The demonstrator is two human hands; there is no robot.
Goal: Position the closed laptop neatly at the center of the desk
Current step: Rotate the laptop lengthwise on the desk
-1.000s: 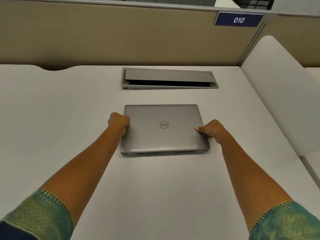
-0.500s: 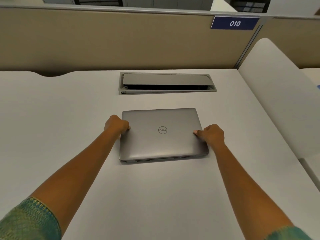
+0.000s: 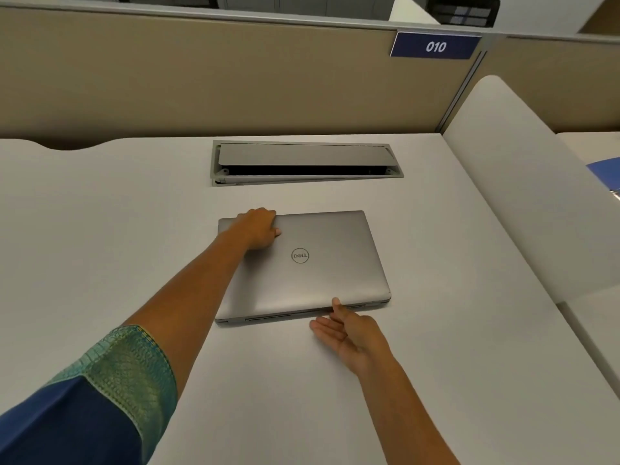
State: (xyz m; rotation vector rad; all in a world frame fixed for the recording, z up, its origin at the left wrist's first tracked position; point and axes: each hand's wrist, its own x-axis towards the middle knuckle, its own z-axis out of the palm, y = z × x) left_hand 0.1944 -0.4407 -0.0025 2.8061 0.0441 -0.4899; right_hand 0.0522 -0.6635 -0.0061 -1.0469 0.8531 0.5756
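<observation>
A closed grey laptop with a round logo lies flat on the white desk, just in front of the cable box. My left hand reaches over its far left corner, fingers curled over the back edge and thumb on the lid. My right hand lies palm up on the desk at the laptop's near edge, fingers spread, with the thumb tip touching that edge. The laptop sits slightly turned, its right side a bit farther from me.
A recessed grey cable box with a part-raised flap sits behind the laptop. A beige partition with a blue "010" label closes the back. A white rounded divider bounds the right side; something blue lies beyond it.
Both hands have left the laptop's sides. The left hand moved to the far left corner, and the right hand came to the near edge and opened palm up.
</observation>
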